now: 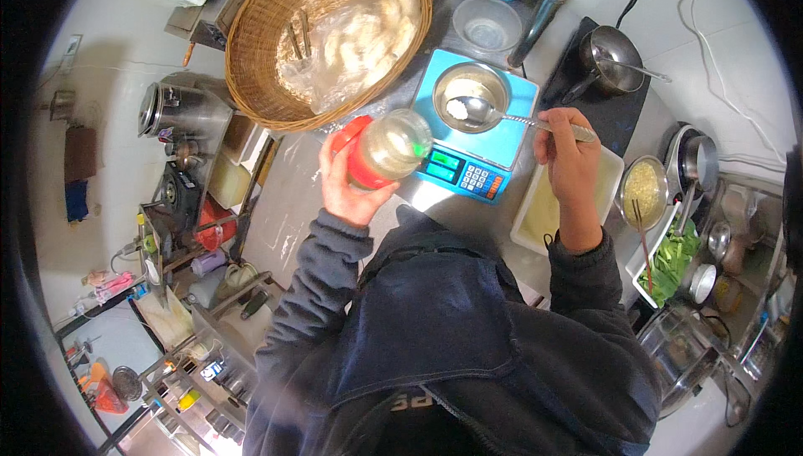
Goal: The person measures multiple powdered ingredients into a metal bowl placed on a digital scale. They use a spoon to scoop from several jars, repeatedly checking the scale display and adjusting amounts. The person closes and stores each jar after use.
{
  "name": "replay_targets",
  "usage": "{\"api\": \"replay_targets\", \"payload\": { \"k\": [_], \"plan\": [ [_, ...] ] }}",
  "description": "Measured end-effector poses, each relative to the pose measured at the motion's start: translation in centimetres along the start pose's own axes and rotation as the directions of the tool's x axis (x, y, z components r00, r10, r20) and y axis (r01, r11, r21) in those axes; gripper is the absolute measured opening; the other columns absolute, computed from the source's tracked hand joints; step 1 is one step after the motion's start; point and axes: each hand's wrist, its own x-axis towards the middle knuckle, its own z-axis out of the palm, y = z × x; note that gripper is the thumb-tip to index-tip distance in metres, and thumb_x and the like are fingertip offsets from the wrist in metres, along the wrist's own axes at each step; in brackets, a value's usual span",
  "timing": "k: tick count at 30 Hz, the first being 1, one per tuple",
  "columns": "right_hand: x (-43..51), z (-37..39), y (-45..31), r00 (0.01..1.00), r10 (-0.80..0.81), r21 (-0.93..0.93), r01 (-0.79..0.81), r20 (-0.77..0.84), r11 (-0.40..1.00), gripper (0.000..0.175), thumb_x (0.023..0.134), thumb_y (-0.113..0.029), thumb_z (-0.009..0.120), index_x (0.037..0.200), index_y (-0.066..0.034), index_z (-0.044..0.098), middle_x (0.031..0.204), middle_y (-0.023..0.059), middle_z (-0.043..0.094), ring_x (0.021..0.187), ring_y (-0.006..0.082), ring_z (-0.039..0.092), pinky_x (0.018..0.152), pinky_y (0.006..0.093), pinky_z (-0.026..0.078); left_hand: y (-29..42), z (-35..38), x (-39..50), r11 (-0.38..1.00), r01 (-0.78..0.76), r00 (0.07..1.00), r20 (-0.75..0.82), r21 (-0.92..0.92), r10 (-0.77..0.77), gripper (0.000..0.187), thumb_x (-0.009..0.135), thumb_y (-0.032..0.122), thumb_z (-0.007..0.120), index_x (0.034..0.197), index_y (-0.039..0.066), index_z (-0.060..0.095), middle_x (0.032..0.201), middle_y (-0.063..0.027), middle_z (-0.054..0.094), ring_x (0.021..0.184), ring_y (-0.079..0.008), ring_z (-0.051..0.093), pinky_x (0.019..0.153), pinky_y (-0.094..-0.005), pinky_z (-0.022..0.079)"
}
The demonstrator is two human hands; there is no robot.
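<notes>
My left hand (351,192) is closed around a clear jar (398,145) with a red band, tilted beside the scale; a red lid (352,133) shows at its left side. In my right hand (566,155) is the patterned handle of a metal spoon (486,112). The spoon's bowl bears a small heap of white substance (458,109) and hovers over a round metal bowl (472,73). That bowl stands on a blue digital scale (514,95) with a lit green display, and some pale matter shows inside it.
A wicker basket (241,60) holding a plastic bag of pale pieces stands behind the jar. Beyond the scale is a clear plastic bowl (487,23). To the right are a pan (611,57), a white tray (524,230), a bowl of yellow bits (643,189) and leafy greens (671,261).
</notes>
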Motion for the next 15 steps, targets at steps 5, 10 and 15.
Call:
{"api": "replay_targets", "payload": {
  "k": [5, 10, 15],
  "plan": [
    [3.9, 0.5, 2.5, 0.993, 0.032, -0.169, -0.051, -0.115, 0.984, 0.020, 0.106, -0.019, 0.070, 0.096, -0.0020, 0.072, 0.076, 0.0046, 0.068, 0.061, 0.0097, 0.061, 0.054, 0.0259, 0.047, -1.2, -3.0, -4.1, 0.993, 0.109, 0.993, -0.040, 0.034, -0.107, 0.097, 0.057, 0.012, 0.099, 0.146, 0.007, 0.060, 0.155, -0.0188, 0.050, 0.145, -0.0382, 0.049, 0.123, -0.0484, 0.044],
    [6.6, 3.2, 5.3, 0.996, -0.020, -0.327, -0.009, -0.083, 0.945, 0.024, 0.105, -0.023, 0.072, 0.095, -0.0002, 0.073, 0.076, 0.0051, 0.070, 0.061, 0.0095, 0.063, 0.055, 0.0252, 0.048, -1.3, -4.4, -8.0, 0.975, 0.219, 0.975, -0.044, 0.026, -0.218, 0.097, 0.057, 0.010, 0.098, 0.146, 0.006, 0.060, 0.156, -0.0190, 0.048, 0.146, -0.0376, 0.050, 0.123, -0.0482, 0.044],
    [6.4, 3.4, 4.7, 0.996, -0.074, -0.386, 0.045, -0.059, 0.921, 0.024, 0.104, -0.023, 0.072, 0.096, -0.0004, 0.074, 0.076, 0.0033, 0.071, 0.061, 0.0084, 0.064, 0.056, 0.0254, 0.050, -0.2, -4.7, -9.6, 0.965, 0.258, 0.962, -0.087, -0.033, -0.260, 0.096, 0.055, 0.010, 0.098, 0.144, 0.006, 0.061, 0.155, -0.0194, 0.051, 0.146, -0.0391, 0.050, 0.124, -0.0495, 0.042]
  ]
}}
